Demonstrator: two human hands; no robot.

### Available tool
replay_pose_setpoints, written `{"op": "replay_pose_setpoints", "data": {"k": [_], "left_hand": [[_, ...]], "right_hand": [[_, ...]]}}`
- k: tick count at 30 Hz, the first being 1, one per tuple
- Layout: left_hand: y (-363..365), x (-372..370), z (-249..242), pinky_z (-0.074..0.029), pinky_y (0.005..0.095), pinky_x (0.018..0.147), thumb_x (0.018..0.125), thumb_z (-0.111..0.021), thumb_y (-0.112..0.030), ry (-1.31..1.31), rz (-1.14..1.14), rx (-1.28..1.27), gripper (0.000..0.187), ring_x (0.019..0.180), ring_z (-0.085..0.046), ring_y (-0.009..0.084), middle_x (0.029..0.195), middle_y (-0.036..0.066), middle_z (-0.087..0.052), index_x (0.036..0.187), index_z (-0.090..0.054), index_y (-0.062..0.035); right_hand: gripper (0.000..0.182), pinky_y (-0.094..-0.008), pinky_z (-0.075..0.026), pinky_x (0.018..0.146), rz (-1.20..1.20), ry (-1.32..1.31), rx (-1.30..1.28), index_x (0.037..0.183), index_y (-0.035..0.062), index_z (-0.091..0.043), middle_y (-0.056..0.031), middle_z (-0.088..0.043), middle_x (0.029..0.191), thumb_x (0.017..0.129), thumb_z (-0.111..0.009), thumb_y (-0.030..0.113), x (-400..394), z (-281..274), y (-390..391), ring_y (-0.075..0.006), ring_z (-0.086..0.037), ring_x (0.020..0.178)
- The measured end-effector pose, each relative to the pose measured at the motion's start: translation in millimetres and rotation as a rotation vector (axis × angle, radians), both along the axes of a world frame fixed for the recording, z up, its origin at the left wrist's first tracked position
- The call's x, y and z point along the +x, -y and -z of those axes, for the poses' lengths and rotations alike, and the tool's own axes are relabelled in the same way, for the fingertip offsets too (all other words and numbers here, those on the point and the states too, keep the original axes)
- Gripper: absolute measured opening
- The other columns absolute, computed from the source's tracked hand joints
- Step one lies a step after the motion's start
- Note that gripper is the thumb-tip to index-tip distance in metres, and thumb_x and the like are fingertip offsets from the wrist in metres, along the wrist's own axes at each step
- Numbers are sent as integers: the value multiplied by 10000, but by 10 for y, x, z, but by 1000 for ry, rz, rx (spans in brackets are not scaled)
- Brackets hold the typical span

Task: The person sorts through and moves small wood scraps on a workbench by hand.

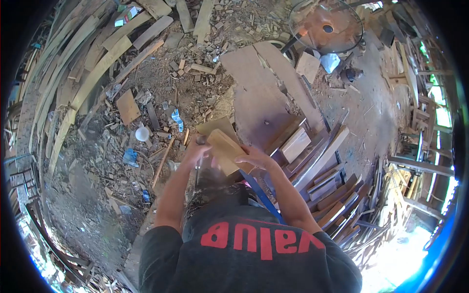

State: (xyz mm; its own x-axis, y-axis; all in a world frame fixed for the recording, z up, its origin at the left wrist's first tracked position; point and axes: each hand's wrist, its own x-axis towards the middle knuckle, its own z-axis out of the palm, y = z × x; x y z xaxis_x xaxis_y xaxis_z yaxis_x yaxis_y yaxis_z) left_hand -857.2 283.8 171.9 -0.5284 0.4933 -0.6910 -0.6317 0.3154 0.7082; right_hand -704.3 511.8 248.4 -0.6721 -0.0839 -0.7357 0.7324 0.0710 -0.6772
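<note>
A light-brown wooden block (225, 150) is held tilted in front of my body, between both hands. My left hand (197, 150) is at its left side, fingers curled against the edge and partly smeared by motion. On the right side, my right hand (254, 158) grips the block with thumb and fingers. A flat piece of board (215, 125) shows just beyond the block. Below the hands lies a dark, blurred area whose details I cannot make out. A blue strip (264, 196) runs beside my right forearm.
Stacked wood pieces (295, 145) stand close on my right. Ahead lies a large brown sheet (256, 90), with a round fan (326, 28) past it. Long planks (93, 73) line the left. A white bulb (142, 134) and wood scraps litter the dirt floor.
</note>
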Motion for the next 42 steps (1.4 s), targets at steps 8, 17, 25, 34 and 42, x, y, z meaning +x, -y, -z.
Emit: {"op": "replay_pose_setpoints", "data": {"k": [8, 17, 25, 34, 42], "left_hand": [[-287, 101, 45, -537, 303, 533, 744, -787, -211, -158, -21, -242, 562, 739, -634, 173, 923, 90, -627, 1190, -498, -28], [-209, -172, -761, -466, 262, 500, 793, -804, -269, -566, -49, -167, 341, 594, -588, 98, 673, -8, -602, 980, -615, -54], [-745, -232, -1419, -459, 211, 490, 840, -779, -200, -468, -245, 387, 242, 551, -583, 70, 668, -26, -607, 782, -562, -111], [-737, -186, -1288, -448, 240, 534, 856, -751, -169, -493, -191, 496, 238, 582, -561, 57, 656, -27, -596, 731, -563, -93], [-800, -97, -1270, -463, 256, 550, 844, -748, -142, -652, -164, 445, 195, 601, -575, 57, 679, -18, -611, 764, -583, -78]], "right_hand": [[709, -318, -452, 916, 223, -99, 273, 1311, -41, -511, -120, -618, 1124, 741, -793, 275, 691, -430, -37, -181, -584, 1032], [629, -301, -476, 831, 544, -150, 175, 1219, -36, -524, -107, -607, 1066, 737, -769, 284, 899, -732, 26, -150, -582, 956], [558, -302, -474, 804, 476, -381, 328, 1182, -20, -517, -103, -599, 1029, 746, -727, 258, 312, -1075, -71, -166, -566, 937], [521, -329, -507, 712, 267, -541, 695, 1146, -13, -496, -153, -638, 892, 773, -766, 231, -389, -1965, 29, -175, -615, 791], [529, -303, -495, 750, 428, -1280, 599, 1205, -4, -450, -106, -609, 969, 817, -740, 209, -921, -2622, 351, -161, -595, 856]]}}
